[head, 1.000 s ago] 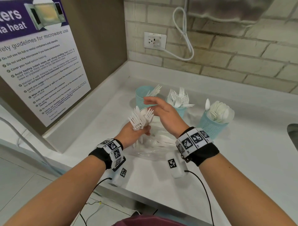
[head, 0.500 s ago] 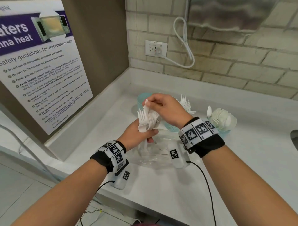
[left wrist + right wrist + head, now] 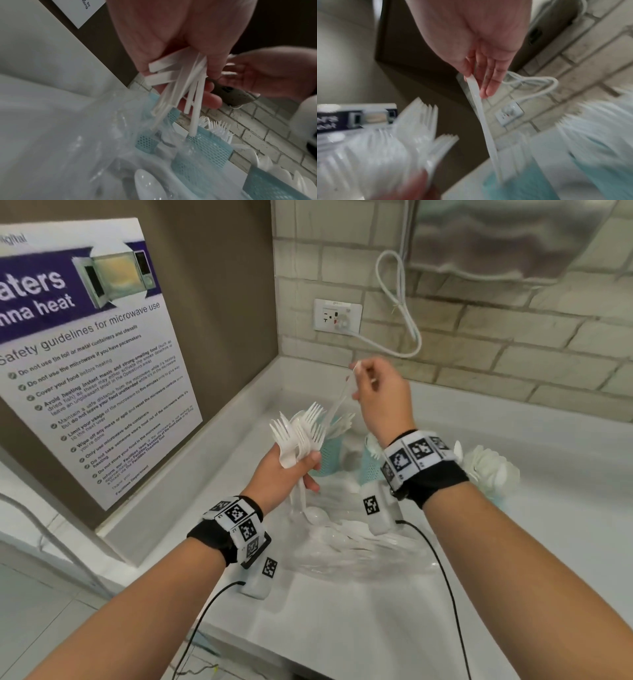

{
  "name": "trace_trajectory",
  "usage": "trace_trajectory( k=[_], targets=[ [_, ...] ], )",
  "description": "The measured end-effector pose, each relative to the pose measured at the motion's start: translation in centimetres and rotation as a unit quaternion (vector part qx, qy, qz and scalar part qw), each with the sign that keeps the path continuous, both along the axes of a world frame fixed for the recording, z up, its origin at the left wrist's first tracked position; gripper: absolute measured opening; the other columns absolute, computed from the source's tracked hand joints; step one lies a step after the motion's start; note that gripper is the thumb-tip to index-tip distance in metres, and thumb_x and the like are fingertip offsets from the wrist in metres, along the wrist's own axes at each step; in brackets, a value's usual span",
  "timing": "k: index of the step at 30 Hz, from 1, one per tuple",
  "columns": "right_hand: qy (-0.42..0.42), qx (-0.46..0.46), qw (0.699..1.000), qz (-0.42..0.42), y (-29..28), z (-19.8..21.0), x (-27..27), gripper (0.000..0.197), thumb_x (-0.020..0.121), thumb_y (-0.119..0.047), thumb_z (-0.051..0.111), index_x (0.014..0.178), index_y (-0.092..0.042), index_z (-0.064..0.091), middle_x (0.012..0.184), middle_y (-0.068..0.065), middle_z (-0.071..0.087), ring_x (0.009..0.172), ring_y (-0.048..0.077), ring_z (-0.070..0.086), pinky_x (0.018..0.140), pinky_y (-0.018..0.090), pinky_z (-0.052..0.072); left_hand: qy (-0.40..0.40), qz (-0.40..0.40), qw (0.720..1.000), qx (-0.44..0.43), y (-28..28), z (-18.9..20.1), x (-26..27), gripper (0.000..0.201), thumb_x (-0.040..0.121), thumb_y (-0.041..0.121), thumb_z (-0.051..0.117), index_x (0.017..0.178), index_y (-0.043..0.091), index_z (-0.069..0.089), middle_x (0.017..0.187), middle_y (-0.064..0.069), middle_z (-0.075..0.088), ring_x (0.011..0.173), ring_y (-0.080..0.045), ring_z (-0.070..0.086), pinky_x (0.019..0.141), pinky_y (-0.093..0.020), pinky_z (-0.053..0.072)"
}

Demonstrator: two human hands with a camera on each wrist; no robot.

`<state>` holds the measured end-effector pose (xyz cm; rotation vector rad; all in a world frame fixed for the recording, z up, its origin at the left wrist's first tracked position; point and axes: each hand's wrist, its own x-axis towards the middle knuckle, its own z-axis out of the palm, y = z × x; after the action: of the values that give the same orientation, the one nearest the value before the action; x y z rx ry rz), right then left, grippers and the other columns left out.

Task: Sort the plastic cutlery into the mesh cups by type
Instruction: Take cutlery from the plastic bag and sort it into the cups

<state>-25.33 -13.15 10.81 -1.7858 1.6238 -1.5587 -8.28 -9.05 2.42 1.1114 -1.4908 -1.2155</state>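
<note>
My left hand point(image 3: 308, 470) grips a bundle of white plastic forks point(image 3: 299, 433) by the handles, tines up; the handles point(image 3: 180, 78) fan out below the palm in the left wrist view. Raised above it, my right hand point(image 3: 358, 373) pinches the top end of one slim white piece, seemingly a knife point(image 3: 337, 404), which hangs down over the left teal mesh cup point(image 3: 327, 462). The right wrist view shows this knife point(image 3: 482, 116) held between thumb and fingers. The middle cup point(image 3: 371, 465) holds forks, and the right cup point(image 3: 496, 498) holds spoons point(image 3: 489, 463).
A crumpled clear plastic bag point(image 3: 346, 546) with loose white spoons and other cutlery lies on the white counter point(image 3: 513, 559) in front of the cups. A poster panel point(image 3: 89, 364) stands at the left; a brick wall with a socket point(image 3: 337, 316) and cable rises behind.
My right hand has drawn one slim piece out of the fork bundle and lifted it up and back, over the left cup. The left hand keeps holding the forks.
</note>
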Motion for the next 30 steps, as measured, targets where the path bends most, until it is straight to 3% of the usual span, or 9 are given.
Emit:
trace_trajectory(
  k=[3,6,9,12,15,20,24,27,30],
  targets=[
    [0.08,0.092,0.992,-0.009,-1.3,-2.9,-0.3,0.025,0.097,-0.028,0.048,0.108,-0.02,0.068,0.107,0.002,0.07,0.101,0.022,0.059,0.091,0.03,0.045,0.023,-0.006,1.0,0.005,-0.3,0.5,-0.1,0.025,0.091,0.025,0.06,0.107,0.006,0.058,0.088,-0.007,0.068,0.062,-0.023,0.069,0.061,-0.022,0.051],
    [0.184,0.145,0.972,-0.03,-1.2,-3.4,0.0,0.037,0.098,-0.041,0.04,0.125,-0.025,0.061,0.126,0.004,0.059,0.12,0.028,0.04,0.1,0.031,0.029,0.044,-0.016,0.999,0.005,-0.6,1.1,-0.1,0.019,0.092,0.025,0.059,0.101,0.009,0.061,0.087,-0.005,0.069,0.061,-0.023,0.068,0.063,-0.025,0.053],
    [0.052,0.114,0.992,0.031,0.4,-2.1,0.9,0.048,0.097,-0.05,0.036,0.112,-0.017,0.068,0.109,0.006,0.061,0.109,0.021,0.048,0.092,0.027,0.032,0.085,-0.015,0.996,0.023,-1.2,1.5,-0.2,0.02,0.091,0.023,0.06,0.105,0.008,0.062,0.089,-0.008,0.07,0.06,-0.024,0.066,0.063,-0.033,0.056],
    [-0.101,0.176,0.968,0.146,2.3,-1.6,2.3,0.048,0.09,-0.059,0.043,0.109,-0.019,0.064,0.091,-0.007,0.062,0.074,0.005,0.057,0.065,0.02,0.043,0.12,-0.021,0.992,0.032,-1.5,1.9,-0.9,0.018,0.091,0.018,0.061,0.105,0.007,0.063,0.089,-0.012,0.07,0.059,-0.023,0.065,0.061,-0.035,0.058],
    [-0.16,0.17,0.956,0.179,2.3,-2.1,2.8,0.038,0.083,-0.055,0.06,0.105,-0.024,0.06,0.087,-0.005,0.063,0.067,0.007,0.059,0.05,0.019,0.041,0.093,-0.042,0.994,0.032,-1.5,2.0,-1.7,0.011,0.089,0.016,0.063,0.097,0.009,0.066,0.084,-0.008,0.072,0.058,-0.022,0.065,0.064,-0.036,0.058],
    [-0.224,0.137,0.953,0.15,2.3,-1.7,1.4,0.024,0.095,-0.029,0.052,0.098,-0.006,0.056,0.068,0.0,0.052,0.054,0.01,0.051,0.043,0.022,0.041,0.094,-0.048,0.994,0.017,-1.3,2.3,-2.8,0.027,0.089,0.03,0.059,0.109,0.012,0.063,0.088,-0.008,0.073,0.056,-0.021,0.062,0.06,-0.037,0.055],
    [-0.285,0.106,0.946,0.115,2.5,-1.8,-0.1,0.017,0.096,-0.021,0.05,0.102,-0.006,0.054,0.081,0.009,0.059,0.06,0.014,0.058,0.052,0.03,0.05,0.107,-0.037,0.994,0.002,-1.7,2.3,-3.9,0.04,0.092,0.037,0.055,0.116,0.005,0.06,0.098,-0.019,0.072,0.054,-0.021,0.058,0.061,-0.036,0.052],
    [-0.33,0.111,0.932,0.101,3.0,-2.4,-1.2,0.031,0.09,-0.023,0.061,0.116,-0.011,0.048,0.104,0.008,0.057,0.074,0.016,0.06,0.051,0.022,0.052,0.11,-0.051,0.993,0.001,-1.9,2.3,-4.8,0.043,0.089,0.041,0.057,0.114,0.006,0.06,0.098,-0.027,0.068,0.055,-0.02,0.058,0.059,-0.036,0.051],
    [-0.278,0.181,0.937,0.106,3.8,-3.3,-2.3,0.046,0.082,-0.031,0.071,0.121,-0.012,0.052,0.103,0.0,0.065,0.074,0.006,0.066,0.062,0.016,0.05,0.12,-0.08,0.99,0.003,-1.7,2.4,-5.9,0.024,0.094,0.03,0.054,0.109,0.013,0.06,0.082,-0.005,0.071,0.054,-0.017,0.056,0.054,-0.028,0.05]
  ],
)
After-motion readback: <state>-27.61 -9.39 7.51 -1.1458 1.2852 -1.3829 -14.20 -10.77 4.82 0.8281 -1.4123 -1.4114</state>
